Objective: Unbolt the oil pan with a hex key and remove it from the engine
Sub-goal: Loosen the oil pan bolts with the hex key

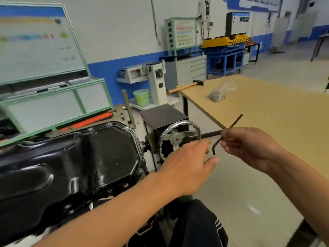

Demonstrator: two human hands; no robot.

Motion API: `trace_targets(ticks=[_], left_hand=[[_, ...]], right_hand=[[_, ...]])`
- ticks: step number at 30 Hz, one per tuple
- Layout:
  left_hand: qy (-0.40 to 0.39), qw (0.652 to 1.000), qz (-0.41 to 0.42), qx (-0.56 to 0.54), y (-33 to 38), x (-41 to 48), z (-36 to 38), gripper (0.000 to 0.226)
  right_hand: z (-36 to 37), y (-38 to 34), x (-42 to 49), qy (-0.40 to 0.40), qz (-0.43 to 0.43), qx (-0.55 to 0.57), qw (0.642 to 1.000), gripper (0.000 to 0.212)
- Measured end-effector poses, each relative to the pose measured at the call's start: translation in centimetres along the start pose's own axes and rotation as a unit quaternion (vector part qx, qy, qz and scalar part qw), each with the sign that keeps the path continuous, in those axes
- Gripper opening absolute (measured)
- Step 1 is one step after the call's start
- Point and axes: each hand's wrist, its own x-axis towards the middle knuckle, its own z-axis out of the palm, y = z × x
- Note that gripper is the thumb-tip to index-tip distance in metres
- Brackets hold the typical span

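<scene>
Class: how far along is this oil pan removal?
Nothing looks done: the oil pan is not yet off, bolts visible on its rim. In hand: the right hand pinches the hex key, left hand open beside it. Left: the bolts, then lifting the pan off.

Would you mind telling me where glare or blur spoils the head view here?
Head view: white glare streaks on the glossy black oil pan; the display board at left is smeared by blur; the hex key reads fairly sharp.
</scene>
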Motion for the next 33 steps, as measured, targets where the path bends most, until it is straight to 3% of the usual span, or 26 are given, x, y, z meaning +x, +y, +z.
trace_targets(ticks=[4, 8, 13, 19, 25, 33], left_hand=[[0.095, 0.994, 0.002, -0.049, -1.7, -5.8, -5.0, 0.016], [0.106, 0.994, 0.002, 0.009, -4.8, -7.7, -12.1, 0.016], [0.059, 0.989, -0.002, 0.138, -10.8, -5.6, -19.1, 0.020], [-0.031, 0.967, 0.004, 0.255, -16.6, -1.1, -20.4, 0.023], [-0.080, 0.971, 0.026, 0.224, -20.0, 1.5, -18.9, 0.021], [-0.042, 0.986, 0.025, 0.159, -23.2, 2.7, -16.7, 0.020]], right_hand=[[8.4, 0.9, -3.9, -0.139, -0.040, 0.097, 0.985, 0.010], [13.7, 0.6, -4.3, -0.215, -0.041, 0.155, 0.963, 0.010], [17.5, -0.3, -1.3, -0.204, -0.160, 0.015, 0.966, 0.012], [19.6, 1.4, 3.4, -0.160, -0.278, -0.214, 0.923, 0.014], [21.2, 4.2, 7.7, -0.120, -0.356, -0.264, 0.889, 0.018], [20.3, 5.4, 11.3, -0.113, -0.424, -0.286, 0.852, 0.009]])
